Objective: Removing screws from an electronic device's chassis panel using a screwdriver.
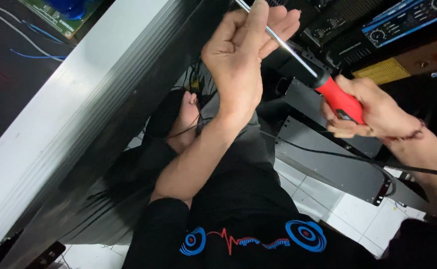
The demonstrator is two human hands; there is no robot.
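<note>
The right hand (373, 112) was closed around the red plastic handle of a long screwdriver (340, 102) with a thin steel shaft. The left hand (243, 55) was raised – its fingers (278, 22) curled loosely around the shaft, near a long grey ribbed metal panel (74, 114) – above the black shirt (243, 219).

White tiled floor (358, 209) below, grey metal panels (328, 159), stacked dark audio equipment (377, 35) behind.
</note>
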